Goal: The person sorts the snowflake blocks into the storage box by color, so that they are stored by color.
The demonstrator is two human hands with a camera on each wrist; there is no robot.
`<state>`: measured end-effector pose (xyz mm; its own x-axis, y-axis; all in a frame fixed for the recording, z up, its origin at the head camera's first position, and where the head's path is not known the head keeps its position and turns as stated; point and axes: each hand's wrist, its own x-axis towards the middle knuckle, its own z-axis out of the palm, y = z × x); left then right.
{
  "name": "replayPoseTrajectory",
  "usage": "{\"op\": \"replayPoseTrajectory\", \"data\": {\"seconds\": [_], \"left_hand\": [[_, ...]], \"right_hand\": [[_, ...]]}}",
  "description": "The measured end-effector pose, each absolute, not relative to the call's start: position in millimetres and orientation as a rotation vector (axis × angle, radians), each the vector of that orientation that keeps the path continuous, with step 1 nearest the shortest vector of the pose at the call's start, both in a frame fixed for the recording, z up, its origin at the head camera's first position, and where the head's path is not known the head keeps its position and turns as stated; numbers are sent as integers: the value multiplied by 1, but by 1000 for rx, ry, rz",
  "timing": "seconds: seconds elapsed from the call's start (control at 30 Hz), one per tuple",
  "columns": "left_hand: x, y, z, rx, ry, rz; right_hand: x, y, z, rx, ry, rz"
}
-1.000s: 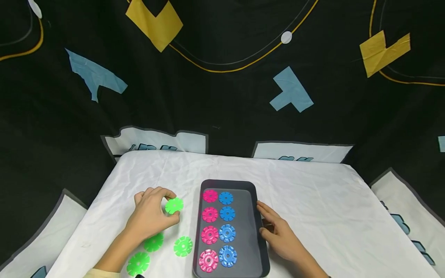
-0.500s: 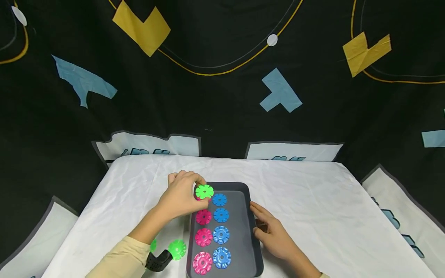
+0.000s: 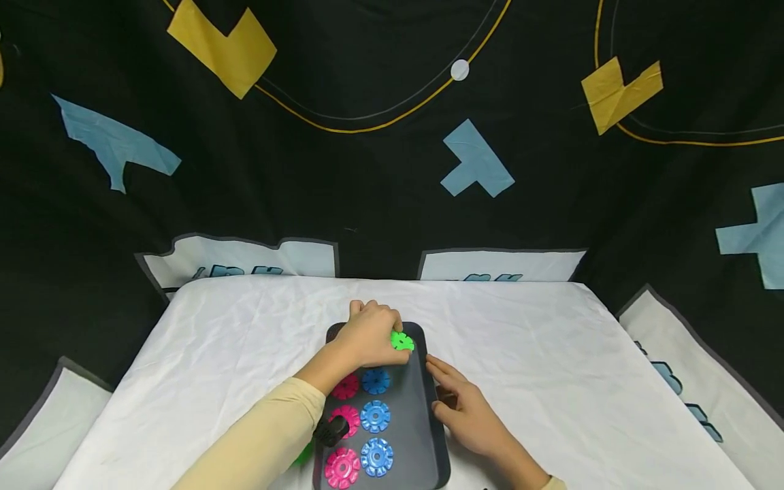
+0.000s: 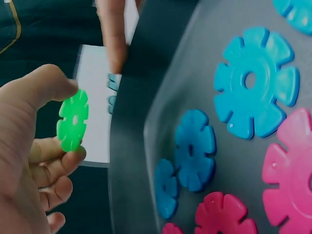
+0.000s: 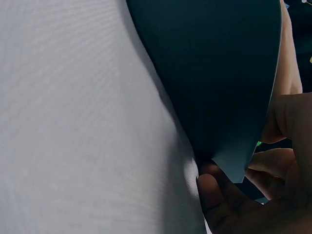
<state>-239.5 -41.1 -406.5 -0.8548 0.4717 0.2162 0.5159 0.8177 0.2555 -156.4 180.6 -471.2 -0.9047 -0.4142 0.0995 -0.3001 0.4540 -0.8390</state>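
Note:
My left hand (image 3: 373, 337) pinches a green notched plastic disc (image 3: 402, 341) between thumb and fingers, over the far right part of a dark grey tray (image 3: 418, 422). In the left wrist view, the disc (image 4: 73, 119) is held on edge, apart from the tray floor. Pink discs (image 3: 341, 468) stand in a column on the tray's left side, with blue discs (image 3: 376, 456) in a column beside them. My left hand and arm hide the far ones. My right hand (image 3: 465, 415) touches the tray's right side with relaxed fingers; in the right wrist view its fingertips (image 5: 210, 187) meet the outer wall.
A green disc (image 3: 303, 454) on the white cloth (image 3: 539, 354) shows partly beyond my left sleeve. A black device (image 3: 332, 431) on my left wrist covers part of a pink disc. A dark curtain (image 3: 367, 190) hangs behind the table.
My left hand has carried the green disc from the cloth left of the tray, across the pink and blue columns, to the tray's far right. My right hand has stayed at the tray's side.

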Motion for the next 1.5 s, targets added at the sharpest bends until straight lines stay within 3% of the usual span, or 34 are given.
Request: {"op": "replayPoseTrajectory", "data": {"seconds": [0.43,0.73,1.2,1.5], "left_hand": [[-262,-18,-437,-902,-2952,-19],[-257,-31,-433,-883,-2937,-163],[-215,-95,-379,-672,-2708,-875],[-173,-155,-382,-506,-2677,-1008]], "right_hand": [[-145,173,-440,-647,2529,-1497],[-146,172,-444,-664,2537,-1490],[-145,175,-441,-598,2560,-1494],[-143,171,-441,-582,2582,-1476]]}}
